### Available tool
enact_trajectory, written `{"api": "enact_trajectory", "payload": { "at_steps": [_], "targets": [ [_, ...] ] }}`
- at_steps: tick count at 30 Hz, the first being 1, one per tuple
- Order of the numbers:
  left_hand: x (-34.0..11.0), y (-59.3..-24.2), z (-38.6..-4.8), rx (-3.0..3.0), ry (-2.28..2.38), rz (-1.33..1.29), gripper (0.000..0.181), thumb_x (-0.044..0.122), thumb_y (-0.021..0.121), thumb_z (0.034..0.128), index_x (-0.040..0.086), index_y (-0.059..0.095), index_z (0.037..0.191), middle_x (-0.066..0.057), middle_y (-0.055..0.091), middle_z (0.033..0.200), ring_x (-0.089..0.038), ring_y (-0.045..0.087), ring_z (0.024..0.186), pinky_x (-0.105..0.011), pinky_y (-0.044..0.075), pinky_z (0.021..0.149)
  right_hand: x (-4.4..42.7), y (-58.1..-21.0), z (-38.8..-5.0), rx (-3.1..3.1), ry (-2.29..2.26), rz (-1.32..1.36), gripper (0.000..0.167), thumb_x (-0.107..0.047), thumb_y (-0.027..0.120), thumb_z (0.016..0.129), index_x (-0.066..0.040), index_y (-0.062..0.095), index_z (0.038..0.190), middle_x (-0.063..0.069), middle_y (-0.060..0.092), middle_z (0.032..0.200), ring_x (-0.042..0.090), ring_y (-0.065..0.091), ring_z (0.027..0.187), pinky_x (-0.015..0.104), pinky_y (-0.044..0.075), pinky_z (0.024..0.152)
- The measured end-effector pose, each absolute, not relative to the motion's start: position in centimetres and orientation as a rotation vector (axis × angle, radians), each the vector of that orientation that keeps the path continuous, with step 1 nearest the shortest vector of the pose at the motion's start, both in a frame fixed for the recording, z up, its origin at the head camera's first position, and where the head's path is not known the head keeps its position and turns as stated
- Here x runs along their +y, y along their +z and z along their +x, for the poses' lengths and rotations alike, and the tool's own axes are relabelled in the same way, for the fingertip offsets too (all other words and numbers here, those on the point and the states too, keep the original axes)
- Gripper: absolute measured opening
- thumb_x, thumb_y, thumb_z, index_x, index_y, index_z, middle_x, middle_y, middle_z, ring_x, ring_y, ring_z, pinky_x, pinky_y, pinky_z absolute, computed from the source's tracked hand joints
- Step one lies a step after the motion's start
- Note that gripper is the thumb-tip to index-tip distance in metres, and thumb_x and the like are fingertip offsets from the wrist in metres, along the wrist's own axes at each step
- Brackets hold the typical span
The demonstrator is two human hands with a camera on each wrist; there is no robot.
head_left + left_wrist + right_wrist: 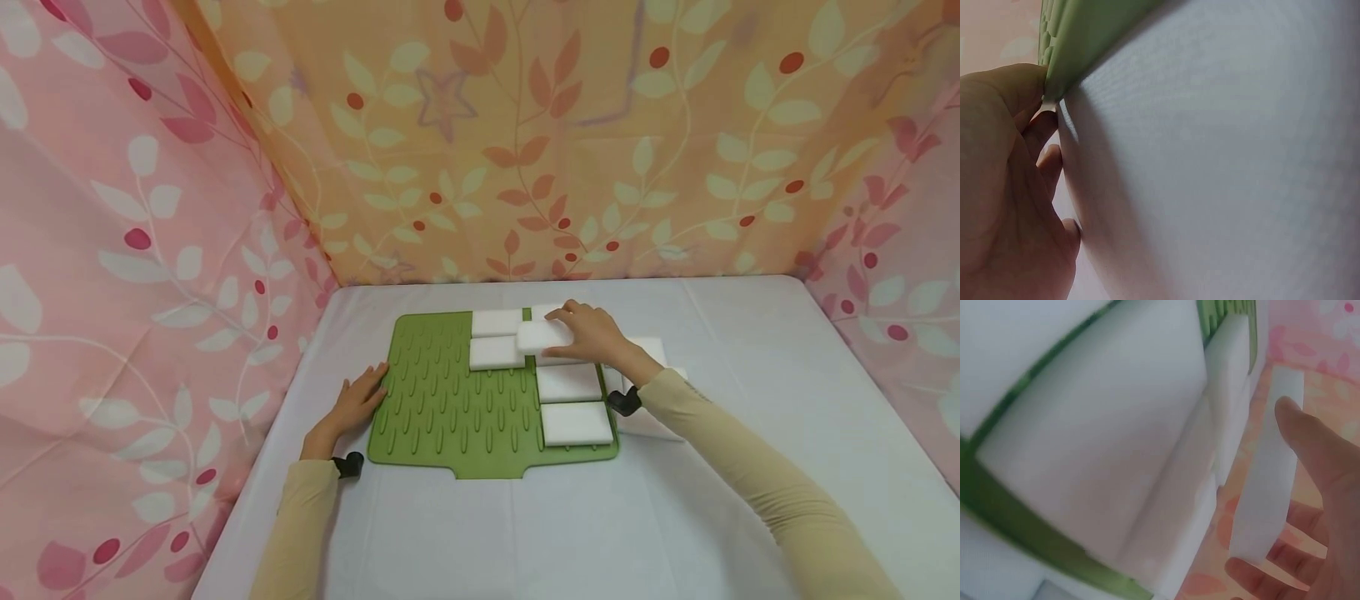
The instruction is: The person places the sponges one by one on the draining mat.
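A green mat (427, 400) with raised oblong ridges lies on the table. White sponge blocks, such as a front one (576, 423), cover its right side and part of its far edge. My right hand (592, 333) pinches another white sponge block (1266, 475) between thumb and fingers, above the blocks at the mat's far right. That block is held apart from the ones below in the right wrist view. At the mat's left edge rests my left hand (358, 404), its fingertips touching the rim. The left wrist view shows the thumb (1025, 84) against the green edge.
More white blocks (645, 417) lie on the table right of the mat, partly hidden by the right forearm. A white cloth (420, 533) covers the table. Patterned curtains (480, 167) stand behind and at both sides.
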State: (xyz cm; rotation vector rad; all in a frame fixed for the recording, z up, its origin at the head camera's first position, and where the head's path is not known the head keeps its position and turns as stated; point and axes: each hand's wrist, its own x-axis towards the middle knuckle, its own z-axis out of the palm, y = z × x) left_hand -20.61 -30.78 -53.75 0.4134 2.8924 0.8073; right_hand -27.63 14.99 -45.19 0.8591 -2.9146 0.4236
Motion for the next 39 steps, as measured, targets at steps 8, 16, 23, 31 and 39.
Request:
{"api": "enact_trajectory", "payload": {
  "at_steps": [8,16,23,31,39],
  "targets": [
    [-30.7,-53.6,-20.5,2.884,0.801,0.414,0.056,0.024,0.043,0.099,0.007,0.022,0.148,-0.019,0.026,0.15,-0.038,0.016,0.14,-0.066,-0.001,0.105,12.7,-46.1,-26.7,-2.9,0.452,0.837,0.069,-0.06,0.072,0.068,-0.016,0.06,0.121,0.008,0.056,0.11,0.029,0.056,0.093,0.05,0.041,0.082],
    [-30.7,-53.7,-20.5,2.892,0.802,0.41,0.055,0.024,0.043,0.0993,0.007,0.022,0.148,-0.019,0.025,0.15,-0.037,0.015,0.14,-0.066,-0.002,0.105,10.6,-46.4,-25.0,-2.906,0.435,0.901,0.068,-0.06,0.071,0.069,-0.015,0.059,0.119,0.007,0.055,0.104,0.026,0.056,0.088,0.044,0.041,0.076],
    [-30.7,-53.7,-20.4,2.887,0.811,0.419,0.055,0.023,0.043,0.0994,0.006,0.022,0.148,-0.019,0.025,0.15,-0.038,0.015,0.14,-0.067,-0.002,0.105,9.2,-47.0,-24.1,-2.909,0.45,0.954,0.067,-0.061,0.071,0.069,-0.016,0.058,0.117,0.005,0.056,0.106,0.025,0.058,0.097,0.05,0.039,0.087],
    [-30.7,-53.5,-20.4,2.89,0.802,0.421,0.055,0.022,0.043,0.0993,0.006,0.022,0.148,-0.019,0.025,0.15,-0.039,0.015,0.139,-0.067,-0.002,0.104,8.1,-47.6,-23.4,-2.905,0.445,0.998,0.066,-0.061,0.071,0.069,-0.016,0.058,0.115,0.004,0.053,0.102,0.026,0.057,0.084,0.044,0.039,0.08],
    [-30.7,-53.7,-20.5,2.885,0.812,0.424,0.055,0.025,0.042,0.0995,0.007,0.022,0.148,-0.018,0.025,0.15,-0.038,0.014,0.14,-0.066,-0.002,0.105,7.3,-48.4,-22.9,-2.896,0.383,1.011,0.065,-0.063,0.07,0.068,-0.016,0.059,0.112,0.003,0.054,0.097,0.024,0.056,0.081,0.044,0.039,0.077]
  ]
}}
